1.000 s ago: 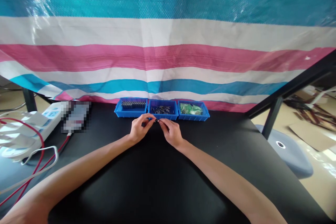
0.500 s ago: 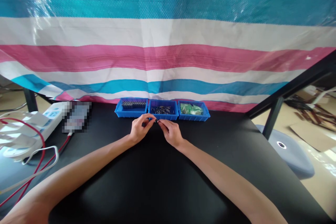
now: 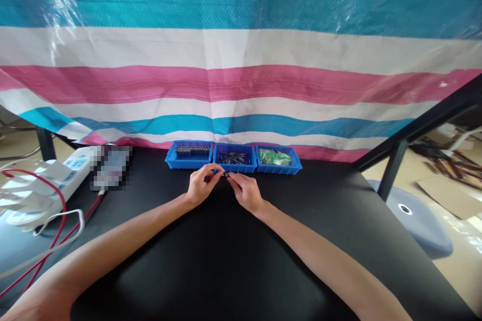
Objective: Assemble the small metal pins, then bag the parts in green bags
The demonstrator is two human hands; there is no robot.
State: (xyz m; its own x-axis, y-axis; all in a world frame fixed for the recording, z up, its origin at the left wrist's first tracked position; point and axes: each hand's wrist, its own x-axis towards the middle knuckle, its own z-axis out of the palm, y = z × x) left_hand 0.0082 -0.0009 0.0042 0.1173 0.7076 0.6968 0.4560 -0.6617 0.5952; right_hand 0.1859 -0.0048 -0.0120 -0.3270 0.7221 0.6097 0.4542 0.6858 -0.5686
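Observation:
My left hand and my right hand meet fingertip to fingertip in front of the blue bins. Between them is a small dark metallic piece, pinched from both sides and too small to name. Just beyond my fingers is the middle blue bin, with loose thin metal pins in it. To its left, another blue bin holds rows of small dark cylindrical parts. The right blue bin contains green and clear plastic packets.
A white power strip with plugs, red and white cables, and a blurred-out device occupy the left of the black table. A striped sheet hangs behind the bins. A grey stool stands beyond the right edge.
Both hands stay in nearly the same place, still pinching the small piece. The view has shifted very slightly.

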